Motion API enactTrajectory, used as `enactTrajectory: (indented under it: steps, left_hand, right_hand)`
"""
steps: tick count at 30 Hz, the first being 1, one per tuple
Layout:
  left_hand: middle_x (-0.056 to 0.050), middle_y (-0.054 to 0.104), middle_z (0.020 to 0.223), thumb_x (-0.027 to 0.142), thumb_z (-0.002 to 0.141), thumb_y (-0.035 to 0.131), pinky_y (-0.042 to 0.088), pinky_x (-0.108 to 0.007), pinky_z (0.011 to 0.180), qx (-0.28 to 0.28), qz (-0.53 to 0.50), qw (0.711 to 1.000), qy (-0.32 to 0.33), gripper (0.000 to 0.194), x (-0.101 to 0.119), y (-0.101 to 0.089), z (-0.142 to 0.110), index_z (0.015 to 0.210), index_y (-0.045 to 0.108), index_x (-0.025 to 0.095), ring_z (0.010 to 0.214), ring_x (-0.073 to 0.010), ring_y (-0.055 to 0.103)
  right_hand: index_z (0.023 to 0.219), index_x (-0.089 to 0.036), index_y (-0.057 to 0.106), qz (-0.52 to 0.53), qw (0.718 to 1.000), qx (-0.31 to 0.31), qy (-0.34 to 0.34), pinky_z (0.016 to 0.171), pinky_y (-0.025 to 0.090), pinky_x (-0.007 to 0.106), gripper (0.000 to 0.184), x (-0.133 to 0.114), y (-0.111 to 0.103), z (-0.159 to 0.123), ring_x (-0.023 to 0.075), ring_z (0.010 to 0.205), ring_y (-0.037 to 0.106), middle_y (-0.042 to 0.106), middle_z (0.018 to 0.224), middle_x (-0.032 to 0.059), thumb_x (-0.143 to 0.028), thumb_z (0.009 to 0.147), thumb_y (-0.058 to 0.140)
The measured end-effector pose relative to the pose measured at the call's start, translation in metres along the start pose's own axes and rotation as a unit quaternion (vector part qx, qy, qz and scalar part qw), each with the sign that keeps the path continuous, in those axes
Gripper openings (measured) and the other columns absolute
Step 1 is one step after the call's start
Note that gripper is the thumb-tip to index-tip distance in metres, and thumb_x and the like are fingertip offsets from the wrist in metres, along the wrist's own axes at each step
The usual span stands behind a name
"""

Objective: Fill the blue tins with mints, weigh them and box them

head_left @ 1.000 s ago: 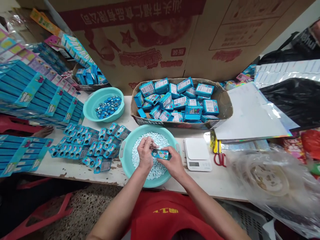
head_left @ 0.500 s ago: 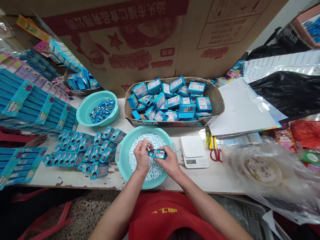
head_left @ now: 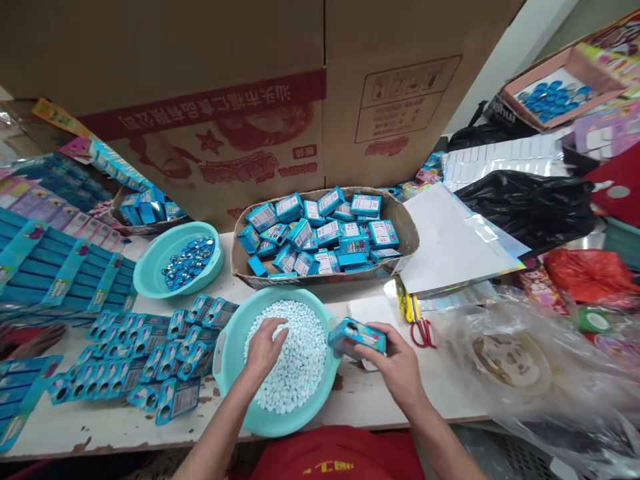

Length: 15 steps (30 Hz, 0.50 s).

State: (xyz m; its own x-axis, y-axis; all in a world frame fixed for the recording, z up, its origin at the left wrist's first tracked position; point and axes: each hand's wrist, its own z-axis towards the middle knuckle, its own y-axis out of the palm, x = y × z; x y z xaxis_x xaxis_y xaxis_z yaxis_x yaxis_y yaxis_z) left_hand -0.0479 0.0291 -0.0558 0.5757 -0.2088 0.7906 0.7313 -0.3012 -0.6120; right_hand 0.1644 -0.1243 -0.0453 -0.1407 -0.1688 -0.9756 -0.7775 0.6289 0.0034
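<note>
Your right hand grips a blue box at the basin's right rim, seemingly angled to keep its hole upward, partly hiding the scale, while your left hand, loosely open, reaches over the white sweets.

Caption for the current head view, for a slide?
Left hand over the tub of white pellets, right hand holding a blue box beside it, cardboard tray of boxes behind.
</note>
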Motion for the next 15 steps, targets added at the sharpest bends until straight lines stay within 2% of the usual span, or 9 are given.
enactTrajectory:
  steps: [3,5,7,9,11,13,15]
  left_hand:
    - [-0.005,0.066,0.095,0.035,0.083,0.05,0.047,-0.03,0.073,0.025,0.047,0.994,0.094,0.022,0.029,0.007,0.039,0.093,0.066,0.024,0.08,-0.019,0.061]
    - [-0.005,0.064,0.1,0.033,0.084,0.05,0.047,-0.03,0.079,0.027,0.098,0.986,0.134,0.022,0.057,0.021,0.077,0.098,0.064,0.023,0.086,-0.0192,0.061]
    - [-0.006,0.063,0.108,0.028,0.082,0.053,0.045,-0.032,0.085,-0.024,0.167,0.976,0.137,0.026,0.082,0.044,0.115,0.106,0.062,0.022,0.094,-0.0206,0.06]
    - [-0.008,0.058,0.121,0.022,0.077,0.058,0.043,-0.033,0.09,-0.12,0.221,0.956,0.151,0.041,0.1,0.071,0.145,0.119,0.056,0.022,0.107,-0.0235,0.056]
    - [-0.008,0.056,0.126,0.019,0.069,0.066,0.043,-0.034,0.09,-0.204,0.239,0.936,0.161,0.055,0.11,0.097,0.165,0.123,0.054,0.024,0.111,-0.0259,0.054]
    - [-0.008,0.06,0.119,0.018,0.065,0.068,0.044,-0.035,0.088,-0.236,0.231,0.93,0.16,0.054,0.114,0.116,0.176,0.118,0.057,0.024,0.107,-0.0278,0.056]
    - [-0.009,0.065,0.109,0.018,0.067,0.066,0.045,-0.037,0.085,-0.226,0.215,0.938,0.152,0.042,0.115,0.124,0.18,0.109,0.061,0.021,0.103,-0.0295,0.059]
  right_hand:
    - [0.091,-0.019,0.063,-0.054,0.991,0.121,-0.02,0.071,0.05,0.037,0.049,0.017,-0.024,0.021,0.0224,0.076,0.06,0.065,0.086,0.0052,-0.045,0.053,0.08]
    - [0.089,-0.018,0.064,-0.083,0.982,0.164,-0.037,0.077,0.048,0.039,0.05,0.031,-0.032,0.035,0.0236,0.083,0.059,0.064,0.09,0.0062,-0.047,0.052,0.079]
    - [0.089,-0.018,0.065,-0.102,0.978,0.176,-0.048,0.08,0.047,0.039,0.049,0.044,-0.035,0.045,0.0235,0.085,0.058,0.064,0.091,0.0061,-0.049,0.053,0.077]
    - [0.09,-0.017,0.064,-0.115,0.977,0.171,-0.058,0.08,0.047,0.039,0.049,0.055,-0.035,0.051,0.0225,0.083,0.058,0.062,0.089,0.0055,-0.05,0.055,0.076]
    - [0.093,-0.016,0.063,-0.12,0.979,0.153,-0.068,0.08,0.048,0.039,0.05,0.062,-0.034,0.051,0.0224,0.083,0.058,0.062,0.09,0.0061,-0.051,0.059,0.073]
    - [0.103,-0.016,0.059,-0.139,0.976,0.143,-0.09,0.084,0.047,0.042,0.054,0.065,-0.035,0.047,0.0249,0.093,0.058,0.06,0.1,0.0095,-0.051,0.065,0.07]
    - [0.114,-0.015,0.054,-0.18,0.963,0.155,-0.131,0.09,0.044,0.046,0.057,0.064,-0.036,0.038,0.0283,0.108,0.052,0.055,0.114,0.0137,-0.05,0.071,0.067]
